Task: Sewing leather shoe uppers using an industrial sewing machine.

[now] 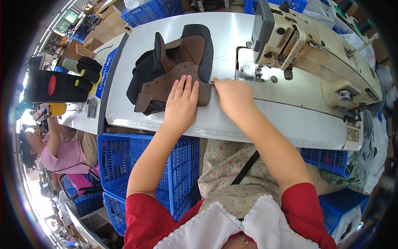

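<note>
A brown shoe upper (174, 81) with a row of punched eyelet holes and black lining lies on the white sewing table, left of the sewing machine. My left hand (181, 101) rests flat on its lower part, fingers stretched out and together. Beside the upper's right edge, my right hand (233, 96) is closed in a pinch. A small dark tip shows at its fingers, close to the brown edge; what it belongs to is hidden. Fine threads run from near that spot toward the machine's needle plate (247, 68).
The sewing machine (315, 54) stands at the right of the white table (141, 41). Blue plastic crates (137, 162) sit below the front edge, with another crate (151, 12) behind. At the left, a person in pink (62, 149) works by another machine (58, 85).
</note>
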The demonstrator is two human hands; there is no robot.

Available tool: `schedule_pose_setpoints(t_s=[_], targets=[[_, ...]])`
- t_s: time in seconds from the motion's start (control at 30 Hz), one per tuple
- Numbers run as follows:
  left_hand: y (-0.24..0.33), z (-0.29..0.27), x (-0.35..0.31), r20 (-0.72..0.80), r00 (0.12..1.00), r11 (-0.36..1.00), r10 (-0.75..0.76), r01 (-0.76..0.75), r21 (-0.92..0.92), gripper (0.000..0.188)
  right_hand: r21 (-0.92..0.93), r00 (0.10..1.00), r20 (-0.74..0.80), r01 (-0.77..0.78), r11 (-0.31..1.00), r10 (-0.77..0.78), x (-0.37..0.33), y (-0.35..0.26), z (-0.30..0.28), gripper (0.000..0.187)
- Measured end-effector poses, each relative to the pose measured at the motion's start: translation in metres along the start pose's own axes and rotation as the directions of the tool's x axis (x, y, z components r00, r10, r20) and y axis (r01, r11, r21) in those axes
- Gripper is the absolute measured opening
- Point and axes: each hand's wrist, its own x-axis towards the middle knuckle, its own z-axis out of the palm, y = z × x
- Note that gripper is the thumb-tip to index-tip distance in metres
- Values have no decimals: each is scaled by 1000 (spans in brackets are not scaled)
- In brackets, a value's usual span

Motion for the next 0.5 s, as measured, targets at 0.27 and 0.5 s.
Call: schedule_pose_setpoints(t_s=[0.27,0.5], targets=[[0,1,-1,-13,1000,1000,-11,11,4,62,26,995,-89,37,999,-35,0,7,6,20],[3,-5,-8,2,1000,1000,2,-2,-1,60,596,945,81,-301,745,317,35,22,-3,36]])
